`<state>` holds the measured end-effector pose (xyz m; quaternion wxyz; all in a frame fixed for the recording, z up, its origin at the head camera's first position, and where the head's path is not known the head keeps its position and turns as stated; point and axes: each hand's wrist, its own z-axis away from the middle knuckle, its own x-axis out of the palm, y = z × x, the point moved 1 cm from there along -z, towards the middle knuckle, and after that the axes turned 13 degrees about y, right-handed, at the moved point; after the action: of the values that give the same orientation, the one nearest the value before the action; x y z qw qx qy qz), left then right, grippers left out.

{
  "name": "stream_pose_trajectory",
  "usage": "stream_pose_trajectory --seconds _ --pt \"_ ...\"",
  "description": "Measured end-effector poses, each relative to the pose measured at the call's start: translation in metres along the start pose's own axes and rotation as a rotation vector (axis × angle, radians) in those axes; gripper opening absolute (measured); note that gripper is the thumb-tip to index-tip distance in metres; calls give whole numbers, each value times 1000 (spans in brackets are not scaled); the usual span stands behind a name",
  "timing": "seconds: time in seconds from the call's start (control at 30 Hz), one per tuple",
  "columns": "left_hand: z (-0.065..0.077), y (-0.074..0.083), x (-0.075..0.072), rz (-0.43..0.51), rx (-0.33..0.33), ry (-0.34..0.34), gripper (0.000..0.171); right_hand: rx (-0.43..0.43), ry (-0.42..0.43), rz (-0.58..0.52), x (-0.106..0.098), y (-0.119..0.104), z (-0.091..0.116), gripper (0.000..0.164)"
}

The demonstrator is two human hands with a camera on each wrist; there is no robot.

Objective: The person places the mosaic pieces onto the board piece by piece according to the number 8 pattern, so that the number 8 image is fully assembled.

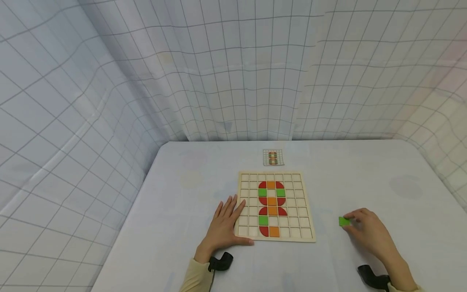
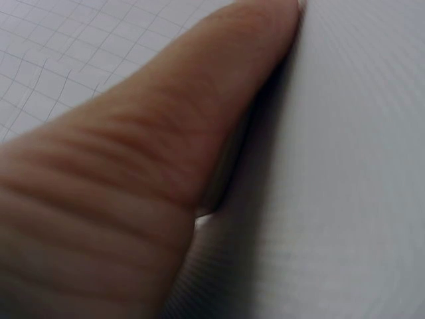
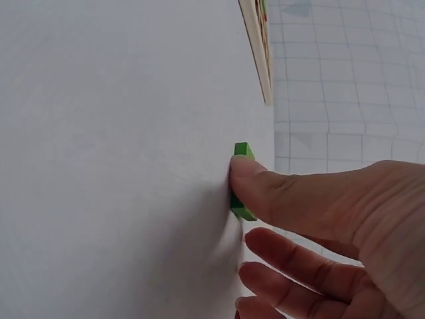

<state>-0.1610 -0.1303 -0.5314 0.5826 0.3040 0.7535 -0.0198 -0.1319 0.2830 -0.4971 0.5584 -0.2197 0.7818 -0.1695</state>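
A wooden grid board [image 1: 297, 235] lies on the table, with red rounded tiles [image 1: 264, 231], orange square tiles [image 1: 274, 231] and green square tiles [image 1: 263, 220] set in its middle columns. My left hand [image 1: 222, 229] rests at the board's near left corner, fingers straight over the left edge and thumb along the front edge. In the left wrist view the thumb [image 2: 199, 86] fills much of the picture. Right of the board, my right hand [image 1: 370, 233] pinches a green square tile [image 1: 343, 221] between thumb and fingers. The right wrist view shows that tile [image 3: 239, 147] close over the tabletop.
Behind the board lies a small pattern card [image 1: 278, 160] with a similar coloured figure on a grid. White cloth covers the table [image 1: 175, 202]. Grid-patterned curtains [image 1: 237, 81] hang around its back and sides. A black device [image 1: 221, 262] is strapped to each wrist.
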Motion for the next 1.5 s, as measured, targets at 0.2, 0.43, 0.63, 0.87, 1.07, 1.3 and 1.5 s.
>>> stream_pose_trajectory --seconds 0.2,0.43,0.63,0.87,1.07,1.3,1.5 --pt "0 0 -1 1 0 1 119 54 -1 -61 2 -5 -4 22" --pt "0 -1 0 -7 6 8 119 54 14 -192 15 -26 -10 17" --pt "0 0 0 -10 10 12 118 28 -47 -289 33 -48 -19 15" --pt "0 1 -1 -4 9 14 118 -36 -146 -405 53 -73 -27 13" --pt "0 1 -1 0 14 17 118 -75 -200 -443 68 -86 -32 11" --pt "0 1 -1 1 9 11 118 -96 -224 -416 76 -95 -35 10" --pt "0 1 -3 6 7 11 118 -134 -244 -405 78 -98 -37 9"
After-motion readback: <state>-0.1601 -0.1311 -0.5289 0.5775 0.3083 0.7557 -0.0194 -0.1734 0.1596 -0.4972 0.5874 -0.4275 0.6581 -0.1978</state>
